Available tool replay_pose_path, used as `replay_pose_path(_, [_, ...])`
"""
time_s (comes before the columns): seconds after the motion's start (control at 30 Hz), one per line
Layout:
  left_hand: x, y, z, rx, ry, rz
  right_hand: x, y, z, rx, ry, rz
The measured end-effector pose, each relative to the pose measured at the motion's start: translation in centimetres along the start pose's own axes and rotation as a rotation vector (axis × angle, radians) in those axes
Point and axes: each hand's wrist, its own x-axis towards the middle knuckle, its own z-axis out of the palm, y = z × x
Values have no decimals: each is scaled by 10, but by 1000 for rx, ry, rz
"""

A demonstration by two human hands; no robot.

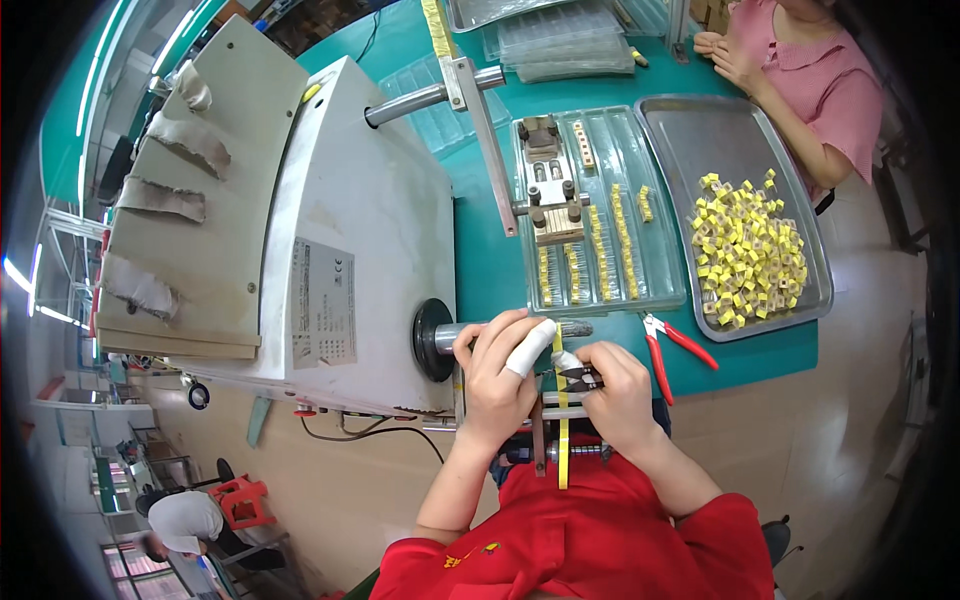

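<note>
Two hands meet at the horizontal spindle of a white bench machine. From where I stand, a yellow tape strip runs from below the bench edge up to the spindle's dark tip, between both sets of fingers. The left hand is bent around the spindle, its white finger cover beside the tape; whether it pinches the strip, I cannot tell. The right hand is curled at a dark metal piece, its grip likewise hidden. Red-handled cutters lie nearby on the green bench; farther back, yellow-taped components fill rows of a clear plastic tray. Likely faults: uneven tension could skew or wrinkle the strip; a turning spindle could catch the close-set finger cover; a stray right forearm could knock the cutters, handles toward the edge, to the floor.
</note>
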Motion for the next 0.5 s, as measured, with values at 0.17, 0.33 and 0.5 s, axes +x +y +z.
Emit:
replay_pose_path(0.17, [8,-2,-4,-16,-66,46,0,5,-1,-45,-51,-2])
replay_pose_path(0.33, [8,-5,-7,-11,-104,51,2,5,-1,-59,-64,0])
replay_pose_path(0.5, [13,1,-11,14,-139,45,4,3,-6,-105,-80,-59])
